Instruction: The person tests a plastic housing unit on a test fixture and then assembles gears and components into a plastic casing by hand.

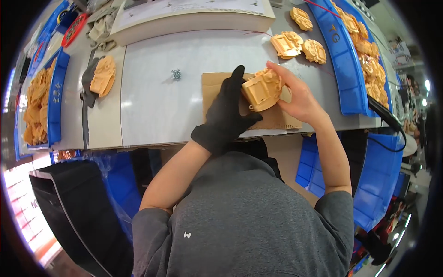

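Near the tabletop's (157, 111) front edge, our right fingers (278, 70) grip a boxy, ridged, pale-orange housing (262, 93) above cardboard (212, 85); our gloved left fingers (234, 78) stand apart beside it. At the side edges, the left blue bin (56, 99) and right blue bin (340, 76) hold heaped orange pieces (38, 108).

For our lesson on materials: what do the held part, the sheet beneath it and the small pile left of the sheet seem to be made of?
Held part: probably moulded plastic, pale orange, slightly glossy, judging by its raised detail.
Sheet: matt brown cardboard, apparently corrugated, given its ridged near edge.
Small pile: likely shiny metal, from its silvery glints.
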The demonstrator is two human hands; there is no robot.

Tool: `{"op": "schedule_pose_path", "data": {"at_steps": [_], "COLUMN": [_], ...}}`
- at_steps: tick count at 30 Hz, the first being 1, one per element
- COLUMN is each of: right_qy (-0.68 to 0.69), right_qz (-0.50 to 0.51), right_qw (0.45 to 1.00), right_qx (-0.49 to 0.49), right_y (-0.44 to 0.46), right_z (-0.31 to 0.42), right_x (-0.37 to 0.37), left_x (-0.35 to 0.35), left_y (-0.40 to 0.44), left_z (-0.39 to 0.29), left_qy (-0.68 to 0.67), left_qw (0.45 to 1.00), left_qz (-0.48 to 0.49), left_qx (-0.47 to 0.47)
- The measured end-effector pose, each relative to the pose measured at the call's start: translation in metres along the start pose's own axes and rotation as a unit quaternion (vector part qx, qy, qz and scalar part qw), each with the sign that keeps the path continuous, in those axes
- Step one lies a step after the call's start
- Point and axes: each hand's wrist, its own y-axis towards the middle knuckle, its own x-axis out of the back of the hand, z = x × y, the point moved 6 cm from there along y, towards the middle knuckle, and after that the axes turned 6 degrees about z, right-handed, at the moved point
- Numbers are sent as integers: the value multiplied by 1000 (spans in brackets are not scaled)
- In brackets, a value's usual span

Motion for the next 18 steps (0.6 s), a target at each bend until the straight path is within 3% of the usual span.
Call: {"op": "schedule_pose_path", "data": {"at_steps": [2, 3, 5, 7, 8, 10, 15, 18], "right_qy": [-13, -20, 4, 11, 8, -12, -130, -284], "right_qz": [-8, -13, -4, 5, 11, 30, 77, 126], "right_qw": [1000, 999, 999, 998, 998, 998, 988, 950], "right_qx": [-17, -26, -53, -68, -69, -57, -4, 44], "right_y": [2, 4, 6, 7, 8, 9, 13, 18], "right_z": [-2, -2, -4, -4, -4, 2, 25, 33], "right_x": [2, 2, -2, -4, -4, -4, -6, -15], "left_x": [5, 1, -23, -34, -30, -27, -23, -17], "left_y": [-5, -9, -10, -13, -13, -14, -14, -15], "left_z": [-5, 2, 44, 55, 45, 37, 31, 24], "left_qy": [-95, -214, -24, -23, -123, -209, -188, -187], "left_qw": [996, 968, 991, 989, 991, 975, 980, 981], "left_qz": [1, 60, -12, -17, 16, 50, 41, 23], "left_qx": [3, 117, -132, -147, -40, 62, 40, 37]}}
